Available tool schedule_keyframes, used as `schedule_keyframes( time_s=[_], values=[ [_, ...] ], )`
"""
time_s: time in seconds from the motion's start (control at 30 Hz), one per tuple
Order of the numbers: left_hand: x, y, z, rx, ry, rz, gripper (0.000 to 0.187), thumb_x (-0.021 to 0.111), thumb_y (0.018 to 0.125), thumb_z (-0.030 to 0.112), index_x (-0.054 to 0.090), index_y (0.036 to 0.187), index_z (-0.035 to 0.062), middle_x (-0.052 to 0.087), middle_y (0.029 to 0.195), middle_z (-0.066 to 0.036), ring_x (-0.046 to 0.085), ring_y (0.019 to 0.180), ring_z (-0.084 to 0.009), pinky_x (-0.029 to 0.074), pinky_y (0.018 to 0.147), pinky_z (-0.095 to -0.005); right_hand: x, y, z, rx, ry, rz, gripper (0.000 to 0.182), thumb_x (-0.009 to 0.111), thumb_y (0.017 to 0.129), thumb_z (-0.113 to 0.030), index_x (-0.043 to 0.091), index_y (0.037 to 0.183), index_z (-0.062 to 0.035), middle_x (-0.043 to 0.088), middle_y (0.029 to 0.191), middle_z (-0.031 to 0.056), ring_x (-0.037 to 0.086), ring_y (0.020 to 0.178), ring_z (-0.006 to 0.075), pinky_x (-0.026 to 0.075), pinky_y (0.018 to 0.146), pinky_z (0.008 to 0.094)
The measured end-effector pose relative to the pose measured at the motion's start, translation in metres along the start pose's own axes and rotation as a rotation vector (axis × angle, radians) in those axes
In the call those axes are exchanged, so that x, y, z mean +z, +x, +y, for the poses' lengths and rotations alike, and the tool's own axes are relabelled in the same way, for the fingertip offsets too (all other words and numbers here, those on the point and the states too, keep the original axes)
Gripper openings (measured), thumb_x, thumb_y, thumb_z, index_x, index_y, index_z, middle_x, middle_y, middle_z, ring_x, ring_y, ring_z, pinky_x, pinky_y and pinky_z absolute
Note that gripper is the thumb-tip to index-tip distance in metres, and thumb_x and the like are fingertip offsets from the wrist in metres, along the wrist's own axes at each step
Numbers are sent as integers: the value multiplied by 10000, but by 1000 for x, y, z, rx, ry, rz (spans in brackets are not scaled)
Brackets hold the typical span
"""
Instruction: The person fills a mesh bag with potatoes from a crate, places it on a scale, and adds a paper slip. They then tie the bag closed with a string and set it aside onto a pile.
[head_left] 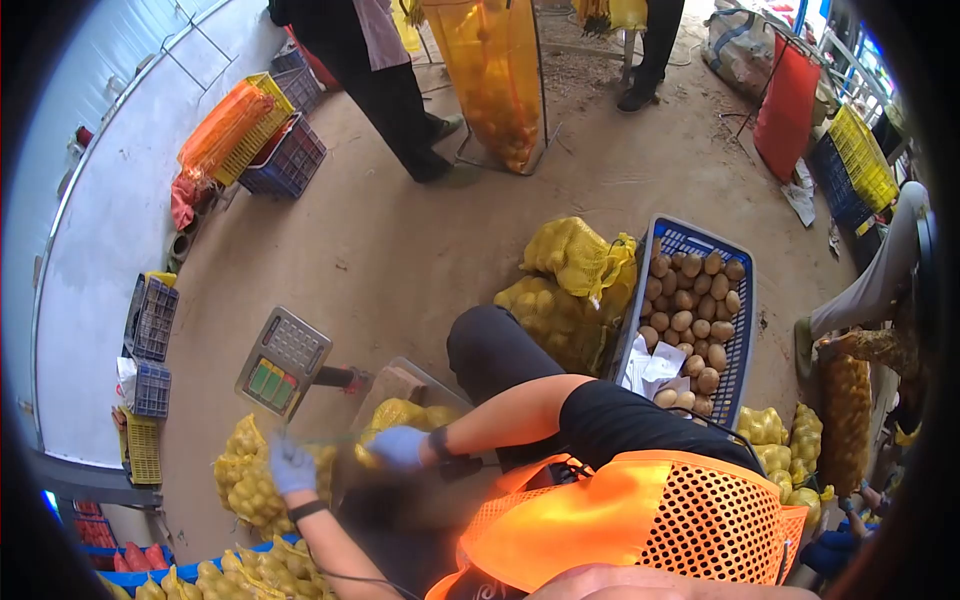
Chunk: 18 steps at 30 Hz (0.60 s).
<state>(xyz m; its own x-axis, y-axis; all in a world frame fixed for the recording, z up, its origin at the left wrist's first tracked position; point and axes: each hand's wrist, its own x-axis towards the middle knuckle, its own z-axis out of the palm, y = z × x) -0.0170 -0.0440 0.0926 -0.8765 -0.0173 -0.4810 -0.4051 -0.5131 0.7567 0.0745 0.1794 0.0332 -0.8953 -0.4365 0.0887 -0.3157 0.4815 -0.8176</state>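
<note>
My right hand (pixel 398 447), in a pale blue glove, is closed on the gathered edge of a yellow mesh bag of potatoes (pixel 405 413). That bag rests on the platform of a scale, whose keypad and display head (pixel 284 362) stand just beyond. To the left, my gloved left hand (pixel 292 467) is slightly blurred, with its fingers drawn together. Whatever they hold is too small to make out. Another filled yellow mesh bag (pixel 248 482) sits on the floor beside and partly behind the left hand.
A blue crate (pixel 742 375) of loose brown potatoes and white paper stands at right, beside filled yellow bags (pixel 560 305). More small bags (pixel 250 575) fill a blue container below. Two people stand at the back near a tall orange mesh bag (pixel 490 80); another person's leg (pixel 880 270) shows at right.
</note>
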Motion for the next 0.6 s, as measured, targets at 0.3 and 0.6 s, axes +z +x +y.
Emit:
schedule_keyframes(
  time_s=[0.3,0.6],
  values=[
    [-127,-64,-23,486,981,267,143,693,803,139,637,825,9,580,732,-1,516,638,-103,452,604,-260,2,38,35,561,822,-138,407,586,831,-470,649,849,-69,614,705,46,585,634,137,464,578,303],
    [18,-162,-112,610,1738,-589,225,535,848,261,562,730,72,553,700,-165,537,645,-368,434,588,-449,4,45,26,582,1363,-355,498,417,930,-485,447,1220,-82,584,1181,135,617,946,206,499,729,304]
  ],
)
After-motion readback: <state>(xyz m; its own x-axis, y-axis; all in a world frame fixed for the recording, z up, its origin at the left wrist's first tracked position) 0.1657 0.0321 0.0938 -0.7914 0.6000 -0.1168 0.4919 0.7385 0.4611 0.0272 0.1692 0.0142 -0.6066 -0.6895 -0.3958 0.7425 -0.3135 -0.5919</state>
